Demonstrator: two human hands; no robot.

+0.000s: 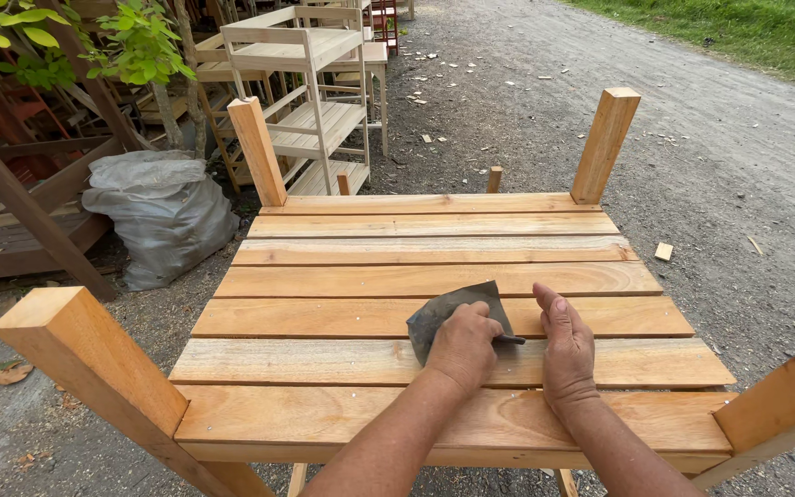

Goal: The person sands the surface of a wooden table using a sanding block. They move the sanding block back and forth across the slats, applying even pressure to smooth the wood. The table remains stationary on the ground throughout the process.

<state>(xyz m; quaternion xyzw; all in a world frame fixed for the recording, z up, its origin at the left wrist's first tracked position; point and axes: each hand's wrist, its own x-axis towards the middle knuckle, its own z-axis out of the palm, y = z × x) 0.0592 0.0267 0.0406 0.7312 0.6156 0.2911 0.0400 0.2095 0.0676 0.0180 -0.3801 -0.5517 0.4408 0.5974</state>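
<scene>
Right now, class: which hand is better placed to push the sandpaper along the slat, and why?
Probably the left hand: it already presses on the grey sandpaper sheet. The right hand lies flat on the wooden slat beside it, only near the sheet's edge.

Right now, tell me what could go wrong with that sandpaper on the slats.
1. The left hand presses the sandpaper across slats with open gaps; the sheet's edge might catch in a gap and tear.
2. The right hand lies bare on raw wood, so a splinter seems possible.
3. The leg juts up at the near left corner; a wide stroke could knock an elbow against it.
</scene>
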